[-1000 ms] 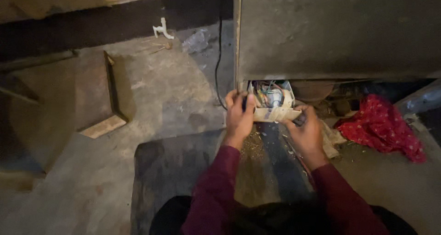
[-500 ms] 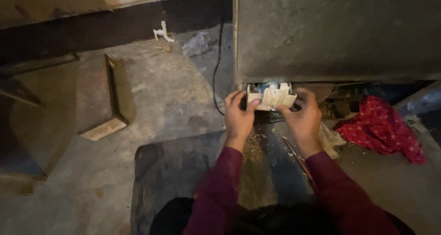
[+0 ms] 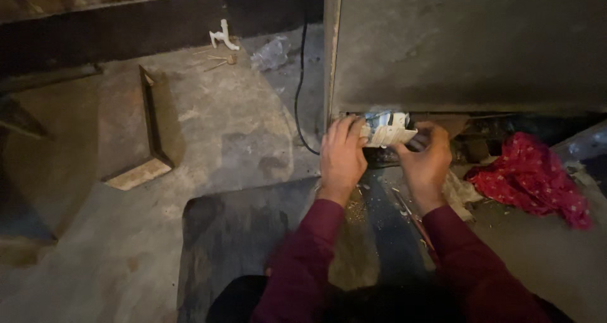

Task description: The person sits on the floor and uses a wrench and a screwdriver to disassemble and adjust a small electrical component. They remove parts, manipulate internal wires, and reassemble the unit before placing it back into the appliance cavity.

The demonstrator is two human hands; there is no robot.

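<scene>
Left hand [image 3: 341,155] clamped on the left edge of a small white, wire-filled box [image 3: 387,129], fingers curled over its top; right hand [image 3: 427,162] gripping the right edge, thumb and fingers pinched around it. Box sitting in a low opening at the bottom edge of a big grey metal cabinet [image 3: 468,45], just above the floor, held level between both hands.

Best handled with even pressure from both sides, kept square to the opening so nothing jams against the cabinet's lip. Worth keeping fingertips off the tangle of wires inside, barely legible in this dim light; pulling or pushing straight, never twisting.

Close by: black cable [image 3: 298,95] running down the cabinet's left edge and curling right behind the left wrist, easy to snag. Thin red-handled tool [image 3: 414,219], probably a screwdriver, lying on the floor under the right forearm. Red dotted cloth [image 3: 531,181] bunched to the right, with crumpled pale paper [image 3: 458,193] between it and the right hand. Further off on the concrete floor [image 3: 227,127]: white plastic fitting [image 3: 222,37], clear crumpled wrapper [image 3: 270,54], wooden block [image 3: 136,171] at the left.
</scene>
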